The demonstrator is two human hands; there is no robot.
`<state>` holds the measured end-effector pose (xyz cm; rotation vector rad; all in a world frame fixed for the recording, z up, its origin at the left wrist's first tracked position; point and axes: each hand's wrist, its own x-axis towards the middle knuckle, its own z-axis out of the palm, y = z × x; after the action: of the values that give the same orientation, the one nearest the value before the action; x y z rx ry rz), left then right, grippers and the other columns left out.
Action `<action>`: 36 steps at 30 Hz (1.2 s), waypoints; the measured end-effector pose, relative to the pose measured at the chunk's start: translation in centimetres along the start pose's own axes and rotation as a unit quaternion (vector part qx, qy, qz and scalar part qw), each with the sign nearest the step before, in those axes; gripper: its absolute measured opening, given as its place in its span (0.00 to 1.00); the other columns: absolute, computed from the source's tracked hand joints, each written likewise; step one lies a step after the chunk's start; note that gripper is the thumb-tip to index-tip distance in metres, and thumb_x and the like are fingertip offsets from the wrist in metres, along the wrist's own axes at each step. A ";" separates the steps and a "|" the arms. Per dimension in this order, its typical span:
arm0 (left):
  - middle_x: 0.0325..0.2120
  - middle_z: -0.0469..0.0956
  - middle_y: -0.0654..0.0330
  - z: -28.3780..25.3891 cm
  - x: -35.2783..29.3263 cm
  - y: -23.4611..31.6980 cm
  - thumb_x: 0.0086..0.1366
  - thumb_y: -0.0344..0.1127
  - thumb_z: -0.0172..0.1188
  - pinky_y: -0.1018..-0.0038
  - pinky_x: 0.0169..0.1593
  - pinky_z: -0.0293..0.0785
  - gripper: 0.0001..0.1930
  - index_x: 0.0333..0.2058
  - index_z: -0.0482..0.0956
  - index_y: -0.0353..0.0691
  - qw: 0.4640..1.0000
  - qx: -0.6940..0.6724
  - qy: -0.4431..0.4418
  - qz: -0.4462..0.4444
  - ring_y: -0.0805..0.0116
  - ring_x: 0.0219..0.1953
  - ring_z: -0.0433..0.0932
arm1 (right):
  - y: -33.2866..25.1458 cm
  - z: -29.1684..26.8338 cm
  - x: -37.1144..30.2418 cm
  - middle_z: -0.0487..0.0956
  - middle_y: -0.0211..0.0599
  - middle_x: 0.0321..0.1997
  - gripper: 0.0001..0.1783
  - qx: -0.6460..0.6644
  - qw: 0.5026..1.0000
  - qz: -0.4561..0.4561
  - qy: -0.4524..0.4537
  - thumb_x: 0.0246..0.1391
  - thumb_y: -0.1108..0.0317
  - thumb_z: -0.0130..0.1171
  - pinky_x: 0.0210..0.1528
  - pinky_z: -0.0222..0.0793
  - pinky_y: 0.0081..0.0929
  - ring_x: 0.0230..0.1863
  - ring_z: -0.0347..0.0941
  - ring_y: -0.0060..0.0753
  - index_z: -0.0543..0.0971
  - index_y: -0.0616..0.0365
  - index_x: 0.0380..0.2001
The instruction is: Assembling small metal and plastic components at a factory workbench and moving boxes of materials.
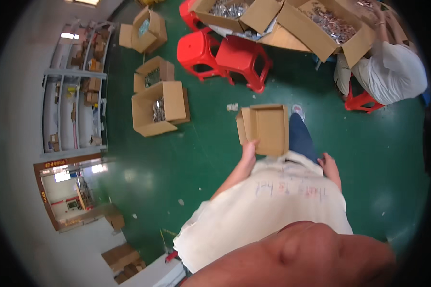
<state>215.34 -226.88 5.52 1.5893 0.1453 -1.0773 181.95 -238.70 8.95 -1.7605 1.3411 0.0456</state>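
1. Small open cardboard box (266,128): sitting just above picture centre, over the green floor (201,158), carried in front of the person's body. It is looking empty, so probably light; walls stiff, flaps loose.
2. Left hand (248,149): gripping the box at its 7 o'clock corner, fingers closed on the edge. A grip on a folded wall, not a flap, seems firmer.
3. Right hand (328,165): hanging free at 4 o'clock of the box, holding nothing; whether its fingers are curling I cannot tell.
4. Hidden: the box's underside and the left fingertips. Contents of the floor cartons (159,107) at 9 o'clock are blurring into grey.
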 end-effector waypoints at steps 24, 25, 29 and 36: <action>0.43 0.70 0.52 0.6 13.8 25.5 0.54 0.25 0.55 0.71 0.48 0.67 0.21 0.47 0.62 0.30 0.917 -0.188 0.339 0.091 0.62 0.45 0.71 | -35.4 -8.4 58.6 0.56 0.57 0.55 0.53 0.370 0.911 0.149 -0.104 0.34 0.46 0.66 0.27 0.74 0.45 0.48 0.65 0.59 0.52 0.64 0.56; 0.42 0.70 0.52 0.1 14.3 26.4 0.54 0.25 0.55 0.70 0.47 0.67 0.21 0.47 0.62 0.31 0.918 -0.181 0.341 0.093 0.62 0.44 0.71 | -35.5 -7.7 59.8 0.60 0.57 0.51 0.44 0.369 0.909 0.175 -0.086 0.36 0.52 0.64 0.27 0.74 0.50 0.45 0.67 0.57 0.56 0.65 0.51; 0.42 0.70 0.53 -1.3 16.1 28.9 0.54 0.25 0.55 0.69 0.46 0.68 0.20 0.46 0.62 0.31 0.919 -0.168 0.342 0.098 0.62 0.43 0.71 | -34.7 -6.4 61.4 0.66 0.43 0.23 0.21 0.440 0.878 0.151 -0.109 0.37 0.73 0.51 0.16 0.74 0.50 0.15 0.69 0.40 0.58 0.64 0.37; 0.39 0.72 0.51 -3.8 19.6 31.0 0.54 0.27 0.55 0.71 0.33 0.75 0.18 0.44 0.64 0.31 0.911 -0.219 0.343 0.064 0.61 0.38 0.75 | -35.8 -7.1 57.0 0.68 0.38 0.25 0.28 0.544 0.830 0.082 -0.093 0.39 0.79 0.46 0.11 0.72 0.29 0.17 0.70 0.32 0.54 0.58 0.48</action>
<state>247.51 -242.86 13.85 1.4697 0.6960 -0.3045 230.35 -285.93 6.10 -0.6425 1.0190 -0.3777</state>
